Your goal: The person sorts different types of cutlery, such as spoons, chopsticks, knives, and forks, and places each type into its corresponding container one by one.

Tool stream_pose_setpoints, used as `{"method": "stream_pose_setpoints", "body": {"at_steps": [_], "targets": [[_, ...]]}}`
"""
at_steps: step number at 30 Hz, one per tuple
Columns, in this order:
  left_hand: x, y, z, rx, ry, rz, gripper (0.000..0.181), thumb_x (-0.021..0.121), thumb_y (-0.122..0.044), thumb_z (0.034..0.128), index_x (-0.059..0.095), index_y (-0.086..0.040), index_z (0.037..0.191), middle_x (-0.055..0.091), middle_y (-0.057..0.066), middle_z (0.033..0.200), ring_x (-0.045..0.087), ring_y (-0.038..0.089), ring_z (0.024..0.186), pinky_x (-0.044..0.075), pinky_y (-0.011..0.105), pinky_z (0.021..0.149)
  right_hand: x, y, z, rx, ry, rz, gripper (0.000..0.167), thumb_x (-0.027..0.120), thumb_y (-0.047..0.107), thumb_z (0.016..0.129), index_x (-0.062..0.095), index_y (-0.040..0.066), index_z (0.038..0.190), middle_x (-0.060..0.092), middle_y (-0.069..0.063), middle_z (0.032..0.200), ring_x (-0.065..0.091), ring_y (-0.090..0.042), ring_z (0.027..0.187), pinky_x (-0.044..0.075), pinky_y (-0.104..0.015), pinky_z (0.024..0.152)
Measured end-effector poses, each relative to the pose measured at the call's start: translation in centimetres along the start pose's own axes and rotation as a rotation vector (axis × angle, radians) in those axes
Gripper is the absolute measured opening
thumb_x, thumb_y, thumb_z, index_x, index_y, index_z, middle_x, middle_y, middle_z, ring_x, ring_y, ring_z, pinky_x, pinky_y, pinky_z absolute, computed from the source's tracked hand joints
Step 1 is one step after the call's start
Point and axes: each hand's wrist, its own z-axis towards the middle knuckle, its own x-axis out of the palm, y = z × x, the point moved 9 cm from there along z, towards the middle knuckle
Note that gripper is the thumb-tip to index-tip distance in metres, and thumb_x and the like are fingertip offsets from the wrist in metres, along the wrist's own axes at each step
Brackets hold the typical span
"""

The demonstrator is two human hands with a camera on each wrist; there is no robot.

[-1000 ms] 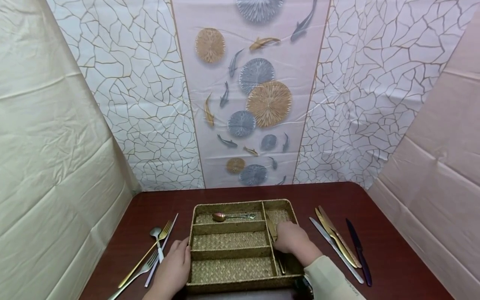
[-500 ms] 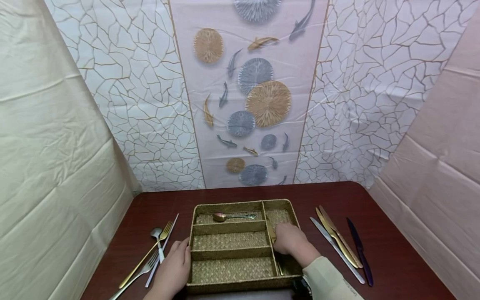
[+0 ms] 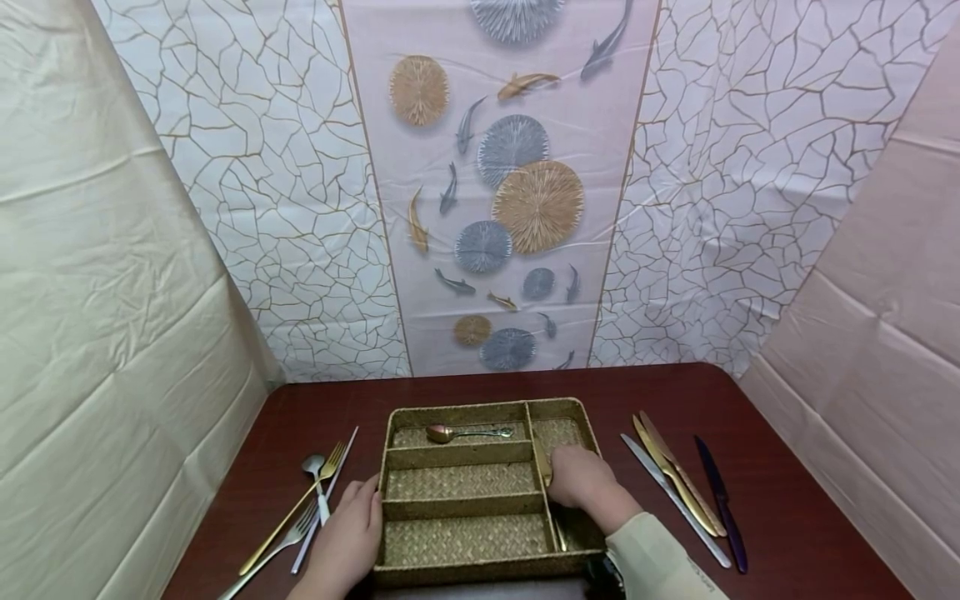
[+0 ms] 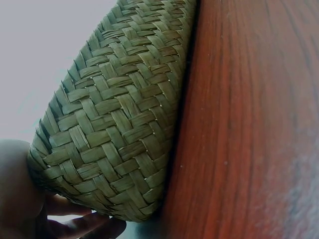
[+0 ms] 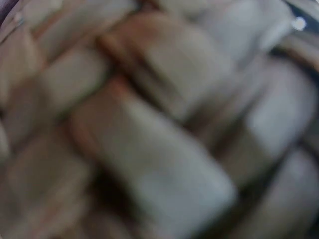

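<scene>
A woven tray (image 3: pixel 465 506) with several compartments stands on the table; its outer wall fills much of the left wrist view. My left hand (image 3: pixel 347 533) grips its left side, and in the left wrist view the fingers (image 4: pixel 84 228) bend round the woven edge. Inside the right-hand long compartment, my right hand (image 3: pixel 581 479) holds a gold table knife (image 3: pixel 542 460) that lies lengthwise against the divider. The fingers hide the knife's middle. A small spoon (image 3: pixel 450 432) with a coppery bowl lies in the top compartment. Only blurred weave (image 5: pixel 159 119) shows in the right wrist view.
Left of the tray lie a gold fork (image 3: pixel 288 521), a silver fork (image 3: pixel 288 540), a white-handled spoon (image 3: pixel 322 502) and a thin pale stick (image 3: pixel 347 454). To the right are a silver knife (image 3: pixel 670 493), a gold knife (image 3: pixel 670 469), a rose-gold knife (image 3: pixel 693 494) and a dark purple knife (image 3: pixel 717 490).
</scene>
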Motion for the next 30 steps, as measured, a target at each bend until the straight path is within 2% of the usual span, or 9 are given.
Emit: {"method": "stream_pose_setpoints", "body": {"at_steps": [7, 14, 16, 20, 23, 25, 26, 30], "targets": [[0.0, 0.1, 0.3, -0.003, 0.016, -0.005, 0.04, 0.052, -0.018, 0.1161, 0.063, 0.002, 0.149, 0.066, 0.012, 0.124, 0.07, 0.03, 0.1, 0.058, 0.054, 0.083, 0.4, -0.5, 0.7, -0.049, -0.012, 0.033, 0.034, 0.073, 0.003, 0.088, 0.052, 0.015, 0.064, 0.051, -0.003, 0.061, 0.043, -0.02, 0.053, 0.038, -0.038, 0.052], [0.1, 0.4, 0.3, -0.022, 0.046, -0.016, 0.041, 0.051, -0.019, 0.1168, 0.062, 0.002, 0.151, 0.065, 0.013, 0.127, 0.07, 0.031, 0.104, 0.058, 0.056, 0.086, -1.2, 0.5, -0.6, -0.038, -0.061, 0.046, 0.036, 0.077, 0.006, 0.091, 0.058, 0.014, 0.06, 0.056, 0.002, 0.054, 0.051, -0.017, 0.048, 0.043, -0.036, 0.051], [0.0, 0.5, 0.3, -0.028, 0.049, -0.017, 0.041, 0.051, -0.019, 0.1167, 0.062, 0.002, 0.151, 0.065, 0.013, 0.127, 0.07, 0.032, 0.105, 0.058, 0.057, 0.087, -1.8, 0.6, -0.9, -0.03, -0.072, 0.074, 0.042, 0.077, 0.01, 0.094, 0.059, 0.016, 0.057, 0.056, 0.005, 0.05, 0.051, -0.015, 0.045, 0.043, -0.034, 0.051], [0.1, 0.6, 0.1, -0.029, 0.042, -0.018, 0.041, 0.052, -0.019, 0.1161, 0.062, 0.001, 0.15, 0.066, 0.013, 0.127, 0.07, 0.032, 0.106, 0.057, 0.057, 0.088, -4.2, 0.2, -1.7, -0.011, -0.124, 0.152, 0.055, 0.08, 0.019, 0.098, 0.052, 0.019, 0.051, 0.049, 0.008, 0.043, 0.044, -0.012, 0.041, 0.033, -0.03, 0.047], [0.1, 0.5, 0.0, -0.017, 0.033, -0.021, 0.04, 0.052, -0.018, 0.116, 0.063, 0.001, 0.15, 0.066, 0.013, 0.126, 0.07, 0.033, 0.105, 0.058, 0.058, 0.087, -6.2, -0.8, -2.3, -0.008, -0.155, 0.2, 0.056, 0.079, 0.021, 0.099, 0.05, 0.019, 0.052, 0.048, 0.006, 0.044, 0.05, -0.013, 0.042, 0.031, -0.028, 0.046], [0.1, 0.3, 0.0, -0.007, 0.026, -0.023, 0.04, 0.052, -0.018, 0.1159, 0.063, 0.002, 0.149, 0.066, 0.014, 0.126, 0.07, 0.034, 0.105, 0.058, 0.058, 0.087, -7.2, -1.7, -2.7, -0.01, -0.154, 0.226, 0.046, 0.079, 0.02, 0.1, 0.06, 0.018, 0.059, 0.056, 0.005, 0.05, 0.059, -0.015, 0.047, 0.038, -0.03, 0.047], [0.1, 0.3, 0.0, -0.006, 0.023, -0.024, 0.04, 0.052, -0.018, 0.1159, 0.063, 0.002, 0.149, 0.066, 0.014, 0.125, 0.07, 0.035, 0.105, 0.058, 0.058, 0.087, -7.7, -2.3, -2.9, -0.008, -0.157, 0.232, 0.039, 0.079, 0.019, 0.1, 0.065, 0.016, 0.064, 0.059, 0.005, 0.053, 0.062, -0.016, 0.051, 0.049, -0.035, 0.054], [0.0, 0.1, 0.2, -0.01, 0.022, -0.029, 0.04, 0.052, -0.019, 0.1163, 0.063, 0.002, 0.149, 0.066, 0.014, 0.125, 0.07, 0.034, 0.104, 0.058, 0.058, 0.087, -9.2, -5.4, -3.5, 0.03, -0.177, 0.196, 0.012, 0.081, 0.024, 0.099, 0.079, 0.015, 0.091, 0.072, 0.004, 0.078, 0.066, -0.017, 0.068, 0.059, -0.05, 0.074]]}}
